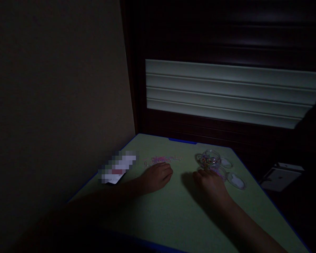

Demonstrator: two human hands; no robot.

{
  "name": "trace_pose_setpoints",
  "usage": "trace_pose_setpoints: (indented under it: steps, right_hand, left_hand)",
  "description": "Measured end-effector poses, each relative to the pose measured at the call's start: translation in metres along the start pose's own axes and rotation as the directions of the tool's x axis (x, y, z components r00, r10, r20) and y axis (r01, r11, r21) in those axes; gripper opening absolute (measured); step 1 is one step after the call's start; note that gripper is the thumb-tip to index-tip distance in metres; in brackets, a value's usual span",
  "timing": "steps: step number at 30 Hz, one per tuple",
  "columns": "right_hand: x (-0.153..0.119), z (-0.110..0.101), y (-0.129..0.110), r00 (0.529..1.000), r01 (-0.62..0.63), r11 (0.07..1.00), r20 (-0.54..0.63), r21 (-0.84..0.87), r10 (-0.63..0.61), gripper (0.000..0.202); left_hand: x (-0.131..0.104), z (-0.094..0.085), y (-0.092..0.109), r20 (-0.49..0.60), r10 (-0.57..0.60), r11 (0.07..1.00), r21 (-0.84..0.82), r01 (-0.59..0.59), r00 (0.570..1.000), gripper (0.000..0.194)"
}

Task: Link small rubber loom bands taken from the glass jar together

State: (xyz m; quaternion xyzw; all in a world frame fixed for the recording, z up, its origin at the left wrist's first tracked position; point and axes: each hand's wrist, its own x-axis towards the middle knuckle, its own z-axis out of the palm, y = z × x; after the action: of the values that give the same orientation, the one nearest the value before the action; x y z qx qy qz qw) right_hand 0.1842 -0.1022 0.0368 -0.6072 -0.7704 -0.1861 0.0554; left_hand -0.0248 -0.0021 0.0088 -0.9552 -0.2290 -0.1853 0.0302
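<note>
1. We have our left hand point(158, 177) palm down on the table point(168, 218), fingers loosely curled, just beside the small coloured pieces point(160, 160); we cannot tell whether anything is under its fingertips.
2. We hold our right hand point(212, 182) with its fingers bent downward, near the front jar point(221, 171); we cannot tell whether it touches the jar or pinches a piece.
3. The loose pieces lie scattered, mostly pink, beyond our left hand; they look thin and very light, probably soft, so we would pinch one at its edge between fingertip and thumb; they could cling together or skid away.
4. The back jar point(210, 154) stands beside the front one, both clear and holding coloured bits; they look light, smooth and perhaps slippery, so we would grip round the side wall, low down, since a knock could tip them.
5. Two round lids point(237, 181) lie to their right; their rims seem the surest hold.
</note>
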Motion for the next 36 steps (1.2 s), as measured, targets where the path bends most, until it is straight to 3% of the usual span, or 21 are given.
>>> trace_pose_setpoints:
  steps: [6, 10, 13, 16, 36]
  right_hand:
    - [0.0, 0.0, 0.001, 1.0, -0.007, 1.0, 0.029, 0.004, 0.007, 0.015]
    - [0.002, -0.002, 0.001, 0.997, -0.018, 1.0, 0.078, 0.016, 0.017, 0.016]
    - [0.003, -0.002, 0.002, 0.995, -0.012, 1.0, 0.096, 0.005, 0.011, 0.017]
    - [0.002, -0.002, 0.003, 0.996, -0.009, 1.0, 0.091, 0.0, 0.009, 0.017]
    - [0.002, 0.001, 0.004, 0.997, -0.02, 1.0, 0.077, 0.011, 0.019, 0.017]
  left_hand:
    - [-0.012, -0.02, -0.032, -0.035, -0.142, 0.99, -0.006, 0.142, 0.989, 0.021]
    - [-0.012, -0.032, -0.043, 0.086, -0.225, 0.974, 0.031, 0.223, 0.97, 0.023]
    - [-0.015, -0.035, -0.053, 0.208, -0.337, 0.941, 0.097, 0.323, 0.918, 0.025]
    - [-0.019, -0.035, -0.062, 0.258, -0.412, 0.911, 0.135, 0.39, 0.874, 0.026]
    - [-0.031, -0.04, -0.077, 0.329, -0.443, 0.897, 0.16, 0.413, 0.834, 0.021]
